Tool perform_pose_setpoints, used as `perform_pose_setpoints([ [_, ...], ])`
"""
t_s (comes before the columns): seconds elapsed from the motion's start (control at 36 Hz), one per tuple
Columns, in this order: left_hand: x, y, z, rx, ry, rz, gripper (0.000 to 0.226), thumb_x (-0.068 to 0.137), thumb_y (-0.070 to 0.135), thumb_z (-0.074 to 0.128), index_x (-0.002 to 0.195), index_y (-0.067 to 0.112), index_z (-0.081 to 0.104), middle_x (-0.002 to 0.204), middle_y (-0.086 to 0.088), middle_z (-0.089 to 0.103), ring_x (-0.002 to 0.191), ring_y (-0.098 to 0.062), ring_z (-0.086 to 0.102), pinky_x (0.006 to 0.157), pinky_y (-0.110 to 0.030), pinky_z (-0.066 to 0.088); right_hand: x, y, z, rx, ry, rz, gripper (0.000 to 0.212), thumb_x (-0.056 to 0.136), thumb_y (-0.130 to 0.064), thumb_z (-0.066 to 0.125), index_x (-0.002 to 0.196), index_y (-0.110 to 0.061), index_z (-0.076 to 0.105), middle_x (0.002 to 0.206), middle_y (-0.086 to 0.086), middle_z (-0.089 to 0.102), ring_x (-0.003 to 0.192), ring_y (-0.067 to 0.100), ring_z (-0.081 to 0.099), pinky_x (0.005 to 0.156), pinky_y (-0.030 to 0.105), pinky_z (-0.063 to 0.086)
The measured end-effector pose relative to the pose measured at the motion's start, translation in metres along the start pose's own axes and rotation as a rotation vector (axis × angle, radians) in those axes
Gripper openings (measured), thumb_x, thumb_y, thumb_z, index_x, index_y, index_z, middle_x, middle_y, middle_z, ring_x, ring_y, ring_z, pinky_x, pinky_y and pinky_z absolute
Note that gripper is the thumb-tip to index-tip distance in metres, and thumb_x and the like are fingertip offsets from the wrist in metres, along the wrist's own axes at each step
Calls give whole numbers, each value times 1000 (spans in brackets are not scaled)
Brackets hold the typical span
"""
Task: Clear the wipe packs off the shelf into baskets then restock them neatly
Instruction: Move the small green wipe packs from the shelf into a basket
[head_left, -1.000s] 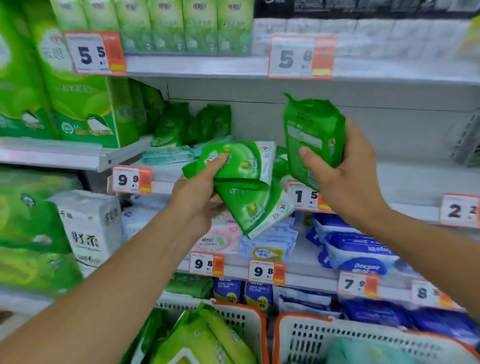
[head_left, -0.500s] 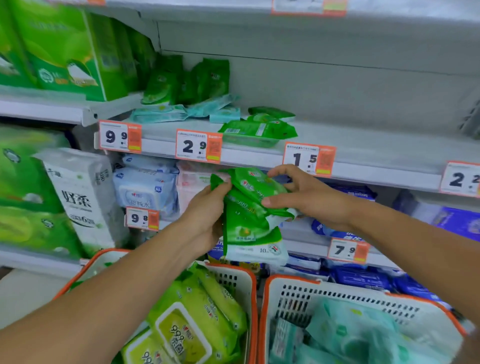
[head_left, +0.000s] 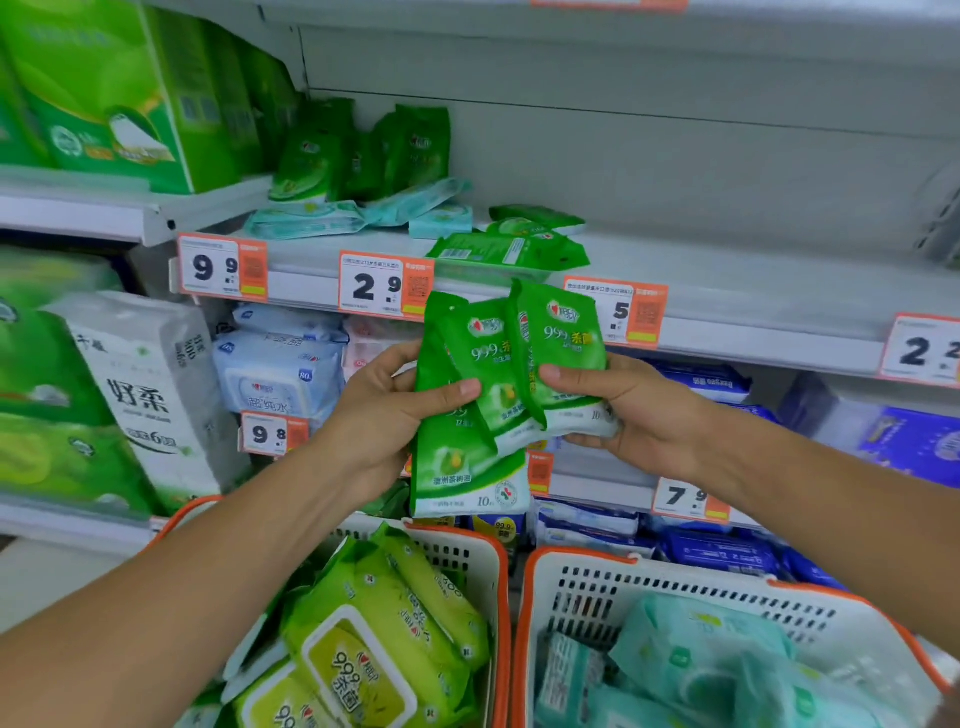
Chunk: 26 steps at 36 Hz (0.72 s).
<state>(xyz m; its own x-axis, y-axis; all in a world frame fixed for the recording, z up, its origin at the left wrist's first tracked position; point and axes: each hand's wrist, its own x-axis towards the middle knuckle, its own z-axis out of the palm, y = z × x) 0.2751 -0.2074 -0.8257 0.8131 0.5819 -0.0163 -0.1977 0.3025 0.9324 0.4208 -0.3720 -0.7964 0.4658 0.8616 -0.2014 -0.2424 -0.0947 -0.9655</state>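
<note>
Clearing step, I reckon; left hand (head_left: 384, 410) and right hand (head_left: 639, 410) both grasp green wipe packs (head_left: 498, 395); next, drop them into the basket (head_left: 498, 582) below.

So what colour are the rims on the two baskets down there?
Orange rims on white baskets, seen in the head view.

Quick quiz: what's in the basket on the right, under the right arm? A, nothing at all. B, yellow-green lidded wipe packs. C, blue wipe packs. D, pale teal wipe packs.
D: the right basket holds pale teal wipe packs; the yellow-green lidded packs lie in the left basket.
</note>
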Motion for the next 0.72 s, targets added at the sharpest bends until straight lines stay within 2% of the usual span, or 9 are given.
perform_pose_setpoints([
  [0.11,1,11,-8,-73,45,7,52,62,3,73,113,8,66,96,-7,77,79,-18,74,64,-30,61,2,-7,-2,56,72,-16,29,66,-24,77,94,-23,72,92,-3,77,75,11,72,62,24,56],
  [0.25,1,23,-18,-132,90,19,35,73,3,70,108,7,67,96,-6,77,81,-18,75,63,-28,60,-1,-7,-8,102,70,-62,29,61,-24,80,90,-23,76,93,-1,77,77,13,72,72,27,56],
  [0.33,1,24,-17,-169,109,4,21,94,6,58,113,9,65,96,-4,77,81,-16,75,62,-29,60,-3,-7,-2,101,43,-79,29,69,-18,74,98,-21,74,96,1,78,79,14,74,66,26,60],
  [0.39,1,24,-13,-217,116,-12,20,103,15,47,114,11,63,96,-4,77,82,-15,74,66,-32,62,-4,-5,6,65,24,-86,34,72,-15,72,106,-20,72,104,3,77,85,16,75,64,27,60],
  [0.47,-1,21,-6,-261,152,-45,26,107,23,38,109,14,63,97,-5,76,86,-16,72,77,-38,60,-4,-2,19,8,-1,-96,46,74,-12,72,119,-14,68,114,8,75,97,22,74,72,30,61],
  [0.53,-2,18,-1,-262,172,-60,29,107,25,37,108,15,64,95,-4,77,85,-17,73,77,-38,60,-6,0,28,-17,-9,-105,49,75,-9,73,124,-9,66,116,9,74,102,23,73,74,28,60],
  [0.61,-6,20,1,-242,156,-88,36,105,35,41,121,12,63,107,-9,75,99,-24,72,78,-41,61,-8,3,36,-13,13,-97,43,78,-11,73,120,-8,68,113,8,75,99,20,74,73,24,59],
  [0.67,-10,24,0,-163,86,-80,38,95,40,55,121,13,65,110,-8,75,101,-24,72,80,-42,61,-9,6,37,14,31,-71,37,79,-15,73,115,-7,70,110,9,76,95,20,75,73,27,60],
  [0.72,-11,25,-2,-65,53,-41,37,84,27,68,118,12,66,110,-7,75,98,-22,72,81,-39,60,-10,7,39,65,56,-37,33,79,-19,73,109,-6,72,107,12,76,90,21,75,74,31,62],
])
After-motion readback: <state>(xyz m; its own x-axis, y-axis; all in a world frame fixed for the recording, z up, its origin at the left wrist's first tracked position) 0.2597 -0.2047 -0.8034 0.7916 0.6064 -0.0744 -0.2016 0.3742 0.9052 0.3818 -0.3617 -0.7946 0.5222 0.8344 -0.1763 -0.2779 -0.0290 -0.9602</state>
